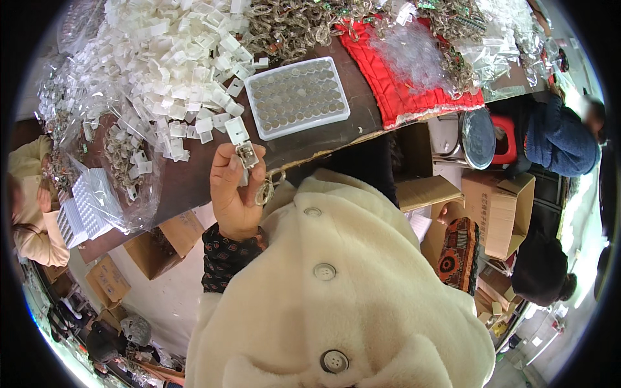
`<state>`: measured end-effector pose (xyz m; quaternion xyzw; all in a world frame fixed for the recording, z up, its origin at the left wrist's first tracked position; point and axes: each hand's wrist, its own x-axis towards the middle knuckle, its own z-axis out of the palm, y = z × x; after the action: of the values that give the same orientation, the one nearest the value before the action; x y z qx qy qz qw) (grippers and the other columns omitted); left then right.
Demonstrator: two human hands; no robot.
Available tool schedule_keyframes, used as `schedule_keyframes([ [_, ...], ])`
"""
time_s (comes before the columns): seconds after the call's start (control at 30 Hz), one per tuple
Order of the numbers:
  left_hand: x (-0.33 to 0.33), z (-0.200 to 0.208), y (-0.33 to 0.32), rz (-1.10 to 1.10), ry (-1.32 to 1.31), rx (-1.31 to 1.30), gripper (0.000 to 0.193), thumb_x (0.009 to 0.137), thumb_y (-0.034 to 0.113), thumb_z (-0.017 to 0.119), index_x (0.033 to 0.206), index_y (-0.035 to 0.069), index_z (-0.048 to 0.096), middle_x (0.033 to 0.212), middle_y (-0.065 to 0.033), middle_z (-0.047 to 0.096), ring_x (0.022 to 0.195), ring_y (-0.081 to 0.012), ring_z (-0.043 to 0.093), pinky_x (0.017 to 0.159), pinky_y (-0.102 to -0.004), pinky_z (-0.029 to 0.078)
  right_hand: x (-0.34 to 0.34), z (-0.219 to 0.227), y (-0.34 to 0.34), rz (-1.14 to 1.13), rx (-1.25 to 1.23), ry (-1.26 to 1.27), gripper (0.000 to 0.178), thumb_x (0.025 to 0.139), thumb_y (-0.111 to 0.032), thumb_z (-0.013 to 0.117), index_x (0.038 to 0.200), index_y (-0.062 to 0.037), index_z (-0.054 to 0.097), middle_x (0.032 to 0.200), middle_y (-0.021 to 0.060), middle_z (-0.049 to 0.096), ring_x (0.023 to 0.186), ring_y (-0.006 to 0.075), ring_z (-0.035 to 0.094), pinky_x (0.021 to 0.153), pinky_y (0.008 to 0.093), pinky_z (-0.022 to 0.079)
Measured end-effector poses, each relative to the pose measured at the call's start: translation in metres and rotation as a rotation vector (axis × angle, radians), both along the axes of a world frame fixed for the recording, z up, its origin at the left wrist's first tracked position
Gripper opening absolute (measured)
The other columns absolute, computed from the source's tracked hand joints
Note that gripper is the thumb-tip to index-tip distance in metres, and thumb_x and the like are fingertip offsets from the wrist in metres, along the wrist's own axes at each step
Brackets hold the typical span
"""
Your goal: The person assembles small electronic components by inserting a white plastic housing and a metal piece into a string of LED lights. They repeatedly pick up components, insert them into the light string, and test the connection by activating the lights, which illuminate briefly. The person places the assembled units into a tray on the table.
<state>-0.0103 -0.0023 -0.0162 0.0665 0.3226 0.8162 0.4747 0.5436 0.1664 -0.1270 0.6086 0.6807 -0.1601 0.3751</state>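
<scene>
My left hand (234, 200) is raised at the table's near edge, its fingers closed around a small white plastic battery case (239, 131). The case's lid stands up, and metal parts show in the opening. A coiled bundle of thin wire (264, 192) hangs beside the fingers. Behind that hand, a white tray (251, 97) holds rows of round, coin-like cells. Off to my right, my right hand (444, 215) shows only in part, over an opened cardboard box (429, 193). Its fingers are mostly hidden.
A large heap of white plastic cases (168, 58) covers the table's back left. Wire bundles (291, 26) lie behind the tray, and a red cloth (388, 90) carries clear plastic pieces. White trays (90, 204) stand at left. Co-workers (561, 136) sit at both sides.
</scene>
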Motion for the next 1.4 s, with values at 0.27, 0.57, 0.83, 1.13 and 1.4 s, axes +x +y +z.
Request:
schedule_keyframes([
  [0.27, 0.006, 0.004, 0.003, -0.045, 0.023, 0.037, 0.015, 0.098, 0.014, 0.06, 0.109, 0.005, 0.056, 0.104, -0.0211, 0.068, 0.066, -0.0105, 0.059, 0.041, -0.0151, 0.033, -0.266, 0.159, 0.007, 0.147, 0.43, 1.292, 0.011, 0.085, 0.003, 0.07, 0.095, -0.0001, 0.072, 0.085, 0.0105, 0.067, 0.076, 0.0197, 0.065, 0.067, 0.0282, 0.05],
  [0.57, 0.013, 0.011, 0.0, -0.091, 0.022, 0.003, 0.013, 0.098, 0.015, 0.061, 0.107, 0.007, 0.056, 0.102, -0.0187, 0.069, 0.072, -0.0128, 0.066, 0.041, -0.0147, 0.036, -0.384, 0.147, 0.018, 0.38, 0.588, 1.514, 0.023, 0.079, 0.004, 0.074, 0.1, -0.0055, 0.073, 0.089, 0.011, 0.066, 0.078, 0.0271, 0.066, 0.066, 0.0343, 0.053],
  [0.83, 0.019, 0.018, 0.012, -0.144, -0.004, 0.015, 0.012, 0.098, 0.011, 0.06, 0.107, 0.005, 0.055, 0.106, -0.0191, 0.07, 0.067, -0.0102, 0.062, 0.042, -0.0154, 0.035, -0.391, 0.164, 0.009, 0.453, 0.555, 1.59, 0.017, 0.081, 0.003, 0.072, 0.097, -0.0028, 0.071, 0.088, 0.0131, 0.067, 0.078, 0.0301, 0.067, 0.069, 0.0368, 0.055],
  [1.13, 0.028, 0.024, 0.021, -0.1, -0.023, 0.077, 0.014, 0.097, 0.004, 0.061, 0.111, 0.001, 0.058, 0.097, -0.0117, 0.067, 0.075, -0.0149, 0.065, 0.058, -0.0224, 0.051, -0.417, 0.186, -0.028, 0.587, 0.455, 1.736, 0.019, 0.082, 0.006, 0.069, 0.099, -0.0021, 0.067, 0.089, 0.0112, 0.07, 0.075, 0.0299, 0.067, 0.066, 0.0376, 0.055],
  [1.4, 0.024, 0.019, 0.013, -0.151, -0.121, 0.069, 0.013, 0.098, 0.007, 0.062, 0.109, 0.003, 0.059, 0.097, -0.0097, 0.066, 0.076, -0.0146, 0.065, 0.059, -0.0226, 0.05, -0.415, 0.182, -0.023, 0.522, 0.198, 1.727, 0.02, 0.079, 0.0, 0.071, 0.099, -0.0005, 0.069, 0.09, 0.0107, 0.07, 0.077, 0.0302, 0.067, 0.066, 0.0367, 0.054],
])
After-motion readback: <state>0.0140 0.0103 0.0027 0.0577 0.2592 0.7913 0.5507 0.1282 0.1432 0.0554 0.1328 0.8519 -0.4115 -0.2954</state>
